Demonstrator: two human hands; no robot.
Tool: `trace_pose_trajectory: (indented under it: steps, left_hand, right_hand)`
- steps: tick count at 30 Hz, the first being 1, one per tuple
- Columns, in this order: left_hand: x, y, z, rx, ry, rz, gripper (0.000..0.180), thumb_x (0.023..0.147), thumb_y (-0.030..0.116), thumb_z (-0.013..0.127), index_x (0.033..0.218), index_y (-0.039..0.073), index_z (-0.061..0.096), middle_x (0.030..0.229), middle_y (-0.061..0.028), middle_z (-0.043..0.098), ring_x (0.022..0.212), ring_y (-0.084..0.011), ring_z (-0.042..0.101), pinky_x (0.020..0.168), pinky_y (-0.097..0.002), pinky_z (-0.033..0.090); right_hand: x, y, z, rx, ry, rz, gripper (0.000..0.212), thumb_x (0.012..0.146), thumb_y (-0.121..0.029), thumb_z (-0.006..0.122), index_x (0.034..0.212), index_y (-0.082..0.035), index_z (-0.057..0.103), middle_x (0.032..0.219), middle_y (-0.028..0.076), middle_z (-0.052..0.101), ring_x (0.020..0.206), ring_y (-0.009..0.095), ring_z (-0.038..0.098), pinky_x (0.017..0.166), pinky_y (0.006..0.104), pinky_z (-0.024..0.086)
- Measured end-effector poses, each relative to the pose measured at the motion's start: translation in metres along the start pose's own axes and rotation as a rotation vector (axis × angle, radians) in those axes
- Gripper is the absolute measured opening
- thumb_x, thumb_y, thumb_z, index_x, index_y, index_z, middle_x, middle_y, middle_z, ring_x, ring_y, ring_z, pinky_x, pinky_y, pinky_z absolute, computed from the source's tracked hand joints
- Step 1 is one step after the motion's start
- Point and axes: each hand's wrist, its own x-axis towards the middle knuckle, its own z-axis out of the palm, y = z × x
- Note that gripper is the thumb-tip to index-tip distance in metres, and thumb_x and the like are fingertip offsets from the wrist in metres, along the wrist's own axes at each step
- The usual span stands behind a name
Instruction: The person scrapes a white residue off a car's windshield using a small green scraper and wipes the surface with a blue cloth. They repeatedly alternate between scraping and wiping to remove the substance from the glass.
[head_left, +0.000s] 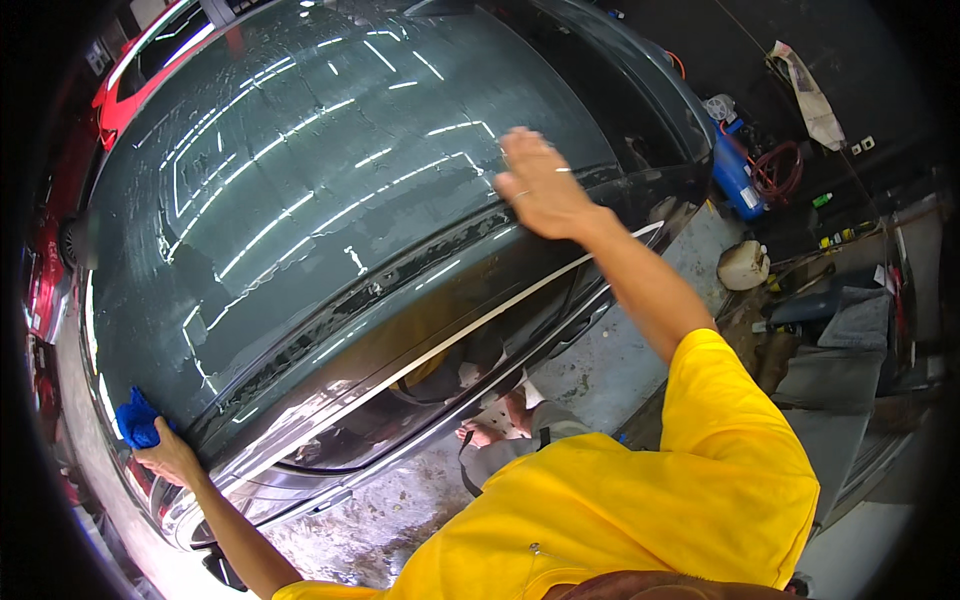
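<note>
A dark car roof (290, 150), wet and streaked with water, spreads out in front of me and mirrors bright light tubes. At the lower left, my left hand (170, 455) grips a bunched blue cloth (138, 420) against the roof's edge. My right hand (545, 185) is stretched out over the right part of the roof, its fingers straight and slightly blurred. It holds nothing; whether the palm touches the surface I cannot tell. A dark roof rail channel (380, 285) with water on it runs along the near side, above the side windows.
A red car (120, 110) stands beyond the roof at the left. To the right are a blue tank (738, 180), a coiled red hose (778, 170), a whitish jug (743, 265) and a grey sheet (830, 400). My bare feet rest on the wet concrete floor (370, 520) beside the car.
</note>
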Motion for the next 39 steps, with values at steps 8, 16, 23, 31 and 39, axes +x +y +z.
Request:
trace_pose_trajectory:
  steps: [8, 16, 23, 31, 39]
  left_hand:
    - [-0.004, 0.028, -0.006, -0.038, 0.001, 0.008, 0.09, 0.079, 0.056, 0.072, 0.147, 0.004, 0.043, 0.138, -0.0204, 0.056, 0.127, -0.0394, 0.055, 0.105, -0.0546, 0.044]
    - [-0.027, 0.058, -0.055, -0.022, -0.035, -0.033, 0.087, 0.079, 0.048, 0.075, 0.145, 0.003, 0.042, 0.134, -0.0196, 0.055, 0.127, -0.0391, 0.054, 0.104, -0.0559, 0.044]
    - [-0.034, 0.055, -0.058, -0.089, 0.017, -0.053, 0.084, 0.078, 0.044, 0.074, 0.143, 0.002, 0.04, 0.134, -0.0208, 0.053, 0.129, -0.0394, 0.05, 0.107, -0.0529, 0.04]
    - [-0.028, 0.061, -0.064, -0.159, -0.012, -0.014, 0.078, 0.076, 0.039, 0.076, 0.138, 0.003, 0.043, 0.131, -0.0197, 0.054, 0.126, -0.0391, 0.051, 0.104, -0.0531, 0.041]
    - [-0.028, 0.049, -0.065, -0.198, -0.043, -0.04, 0.079, 0.077, 0.037, 0.077, 0.138, 0.002, 0.042, 0.131, -0.0205, 0.054, 0.128, -0.0389, 0.048, 0.108, -0.0523, 0.037]
  right_hand:
    - [0.048, -0.277, 0.015, 0.148, 0.077, -0.491, 0.073, 0.106, -0.05, 0.034, 0.155, 0.002, 0.033, 0.164, 0.023, 0.028, 0.155, 0.036, 0.022, 0.126, 0.0467, 0.017]
    - [0.016, 0.003, -0.001, -0.041, 0.064, 0.14, 0.067, 0.109, -0.044, 0.026, 0.155, 0.006, 0.033, 0.163, 0.028, 0.028, 0.154, 0.04, 0.022, 0.126, 0.0471, 0.016]
    - [0.018, -0.199, -0.007, -0.053, 0.075, -0.509, 0.068, 0.107, -0.044, 0.037, 0.155, 0.005, 0.032, 0.163, 0.026, 0.028, 0.153, 0.039, 0.024, 0.125, 0.0488, 0.018]
    - [0.147, -0.485, 0.017, 0.049, -0.046, -0.642, 0.07, 0.109, -0.048, 0.026, 0.158, 0.002, 0.026, 0.167, 0.021, 0.022, 0.156, 0.036, 0.017, 0.126, 0.0484, 0.018]
    - [0.048, -0.435, 0.016, -0.028, -0.11, -0.855, 0.071, 0.108, -0.049, 0.026, 0.16, 0.0, 0.024, 0.168, 0.018, 0.02, 0.156, 0.033, 0.016, 0.126, 0.047, 0.017]
